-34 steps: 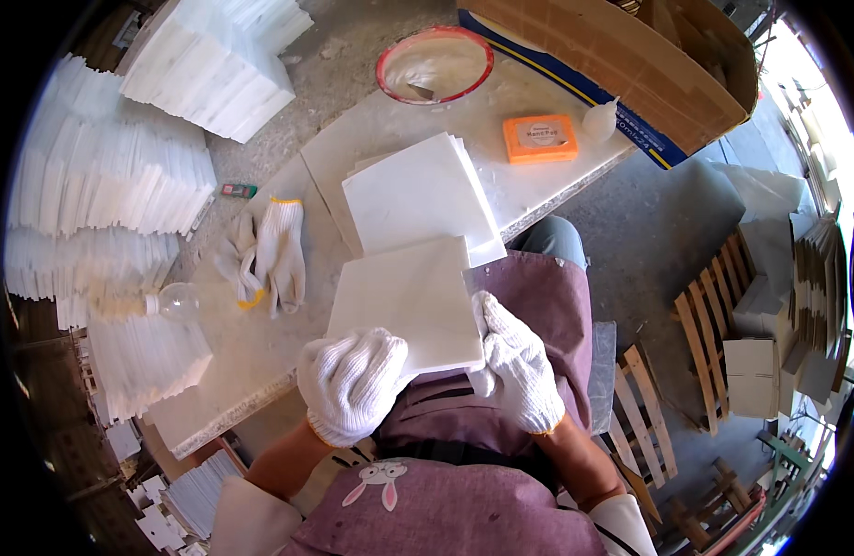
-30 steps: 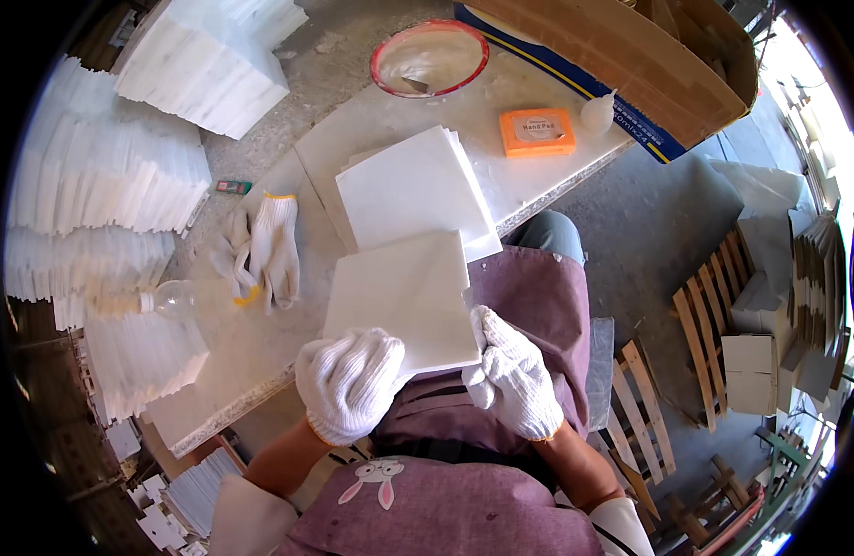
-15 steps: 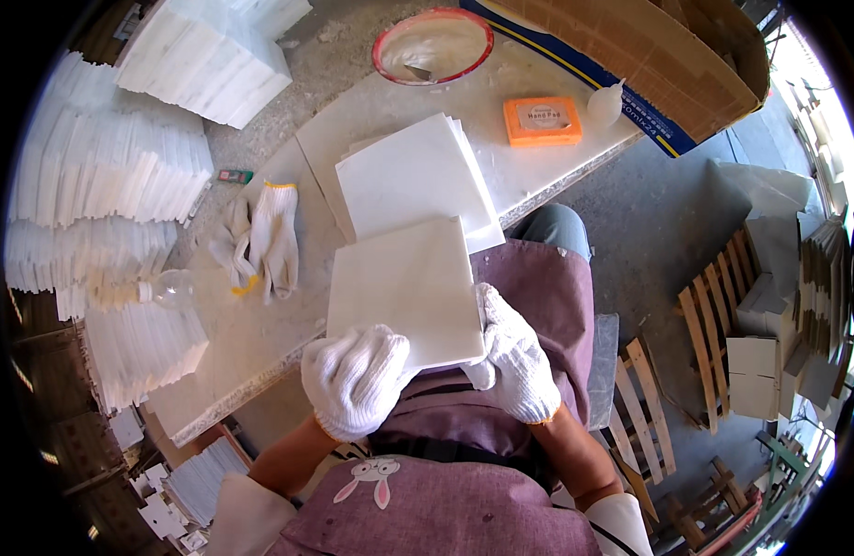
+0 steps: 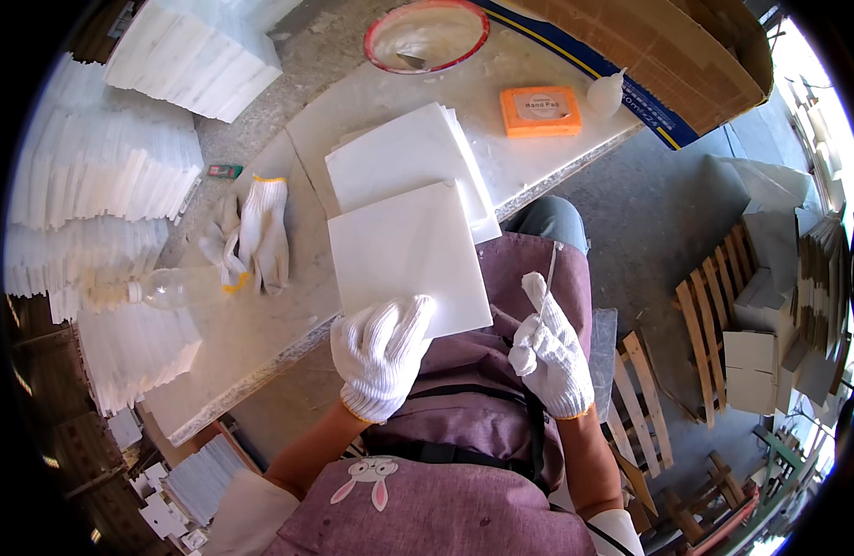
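A square white stone tile point(image 4: 399, 246) lies tilted towards me, partly over a small stack of similar white tiles point(image 4: 385, 157) on the table. My left hand point(image 4: 383, 357), in a white knit glove, grips its near edge with the fingers laid across the top face; the thumb is hidden. Apart from the tile, over my lap, my gloved right hand point(image 4: 552, 357) is closed round a thin, narrow, greyish stick-like tool point(image 4: 552, 269) that points away from me. What kind of tool it is cannot be made out.
Spare gloves point(image 4: 263, 232) and a clear plastic bottle point(image 4: 172, 288) lie left on the table point(image 4: 307, 278). Tall stacks of white tiles point(image 4: 103, 153) stand beyond. Farther back are a red-rimmed basin point(image 4: 425, 67), an orange pad box point(image 4: 541, 111), a white squeeze bottle point(image 4: 606, 94) and a cardboard carton point(image 4: 659, 56).
My right hand has let go of the tile's right edge, moved right, and now shows the thin tool upright. My left hand has shifted right along the near edge.
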Available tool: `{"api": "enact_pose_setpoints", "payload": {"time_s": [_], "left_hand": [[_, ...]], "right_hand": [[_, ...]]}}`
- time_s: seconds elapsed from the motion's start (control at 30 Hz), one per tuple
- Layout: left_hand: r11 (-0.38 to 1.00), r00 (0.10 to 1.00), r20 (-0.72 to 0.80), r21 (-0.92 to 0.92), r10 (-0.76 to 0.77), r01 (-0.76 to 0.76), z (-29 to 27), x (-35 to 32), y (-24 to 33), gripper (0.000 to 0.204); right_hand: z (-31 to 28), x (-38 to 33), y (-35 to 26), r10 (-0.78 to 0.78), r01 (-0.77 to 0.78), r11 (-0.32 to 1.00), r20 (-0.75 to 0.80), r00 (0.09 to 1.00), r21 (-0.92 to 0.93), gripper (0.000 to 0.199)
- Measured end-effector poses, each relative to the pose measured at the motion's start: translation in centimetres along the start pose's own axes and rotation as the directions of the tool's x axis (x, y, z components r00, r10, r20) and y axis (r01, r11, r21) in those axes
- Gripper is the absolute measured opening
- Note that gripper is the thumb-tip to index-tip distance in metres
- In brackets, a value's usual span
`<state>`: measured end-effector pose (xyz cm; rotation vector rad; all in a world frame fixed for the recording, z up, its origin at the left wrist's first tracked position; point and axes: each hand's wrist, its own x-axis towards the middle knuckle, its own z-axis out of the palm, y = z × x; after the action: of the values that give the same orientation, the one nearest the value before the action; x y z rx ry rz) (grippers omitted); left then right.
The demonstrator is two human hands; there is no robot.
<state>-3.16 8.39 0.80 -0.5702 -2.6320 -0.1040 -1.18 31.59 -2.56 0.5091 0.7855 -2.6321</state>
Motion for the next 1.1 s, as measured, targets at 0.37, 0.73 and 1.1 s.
{"api": "enact_pose_setpoints", "payload": {"time_s": [0.37, 0.73, 1.1], "left_hand": [[0.999, 1.0, -0.011, 0.029, -0.015, 0.015, 3.1, 2.2, -0.3, 0.05], [0.998, 0.987, 0.159, -0.052, -0.015, 0.023, 2.3, 3.7, -0.7, 0.053], [0.997, 0.987, 0.163, -0.072, -0.01, 0.022, 2.5, 3.6, -1.0, 0.051]], "right_hand": [[4.2, -1.1, -2.2, -0.22, -0.033, 0.451, -0.147, 0.964, -0.892, 0.023], [6.8, 0.3, -2.2, -0.325, 0.127, -0.246, 0.205, 0.923, -0.961, 0.049], [6.9, 0.4, -1.5, -0.343, 0.066, -0.301, 0.172, 0.923, -0.951, 0.053]]}}
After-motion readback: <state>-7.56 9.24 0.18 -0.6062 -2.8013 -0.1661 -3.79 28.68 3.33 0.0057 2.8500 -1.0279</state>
